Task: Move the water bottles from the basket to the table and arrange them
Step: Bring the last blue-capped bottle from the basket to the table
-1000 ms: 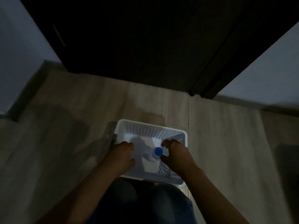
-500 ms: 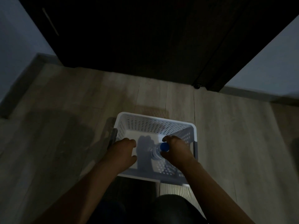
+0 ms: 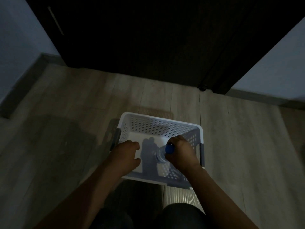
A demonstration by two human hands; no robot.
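Dim light. Dark door at 12 o'clock, pale wood floor below it.

White basket sits on the floor just under frame centre, toward 6 o'clock. It is rectangular with perforated walls and a dark grip on each short side.

Bottle is inside the basket, at about 4 o'clock of its bottom. It is clear and ribbed, leaning with its top toward the right wall, and has a blue cap.

Count: one basket, one bottle, one cap, two hands.

Right hand comes in from 5 o'clock, fingers curled round the bottle's top and gripping it just by the cap.

Left hand comes in from 7 o'clock and sits over the basket's 9 o'clock side. It is half curled, thumb and fingers apart, with nothing seen in them. Contact with the basket cannot be told.
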